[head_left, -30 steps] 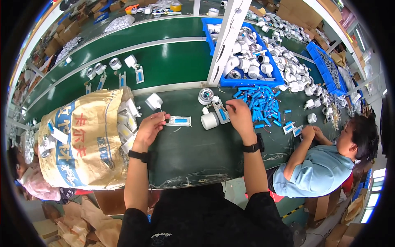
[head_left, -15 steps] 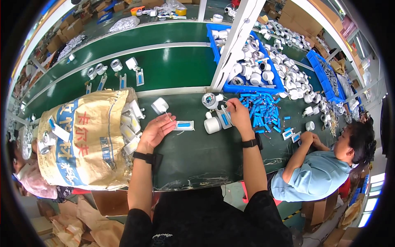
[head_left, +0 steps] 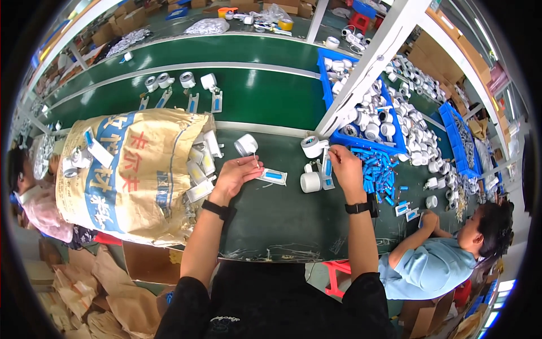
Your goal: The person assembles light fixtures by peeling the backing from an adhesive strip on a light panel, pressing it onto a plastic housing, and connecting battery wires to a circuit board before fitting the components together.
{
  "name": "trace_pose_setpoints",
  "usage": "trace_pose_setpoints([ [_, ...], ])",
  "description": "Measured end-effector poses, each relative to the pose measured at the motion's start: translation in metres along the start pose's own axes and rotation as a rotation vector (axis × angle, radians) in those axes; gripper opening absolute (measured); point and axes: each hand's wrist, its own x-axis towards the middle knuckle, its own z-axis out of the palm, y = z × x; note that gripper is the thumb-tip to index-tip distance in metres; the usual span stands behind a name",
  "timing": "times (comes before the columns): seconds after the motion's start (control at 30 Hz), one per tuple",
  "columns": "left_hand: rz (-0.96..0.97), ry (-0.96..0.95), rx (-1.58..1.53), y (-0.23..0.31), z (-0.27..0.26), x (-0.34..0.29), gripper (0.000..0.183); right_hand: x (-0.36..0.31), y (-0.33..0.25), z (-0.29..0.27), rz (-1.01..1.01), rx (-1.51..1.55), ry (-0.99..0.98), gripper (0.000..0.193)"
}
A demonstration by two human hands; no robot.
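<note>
My left hand (head_left: pixel 234 176) rests on the green table (head_left: pixel 282 220), fingers loosely curled and holding nothing that I can make out, just beside a flat white card with a blue piece (head_left: pixel 273 176) on it. My right hand (head_left: pixel 342 164) has its fingers pinched shut on a second blue-and-white card (head_left: pixel 326 169) standing between two white tape rolls (head_left: pixel 310 182). The card looks light and thin, probably bendy plastic, so I'd take it by its long edges rather than the raised blue middle. The rolls should be light, stiff and a bit slick; grip them around the rim. A white roll (head_left: pixel 245 144) lies just beyond my left fingertips, near the open sack (head_left: pixel 130 175)
</note>
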Motion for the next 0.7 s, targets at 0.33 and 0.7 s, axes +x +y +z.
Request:
trace_pose_setpoints([
  [0.33, -0.006, 0.02, 0.003, -0.003, -0.005, -0.002, 0.034, -0.006, -0.003, 0.006, 0.066, 0.049, -0.066, 0.016],
  [0.7, 0.006, 0.021, 0.01, -0.005, -0.009, 0.002, 0.033, -0.004, -0.006, 0.005, 0.092, 0.039, -0.085, 0.019],
])
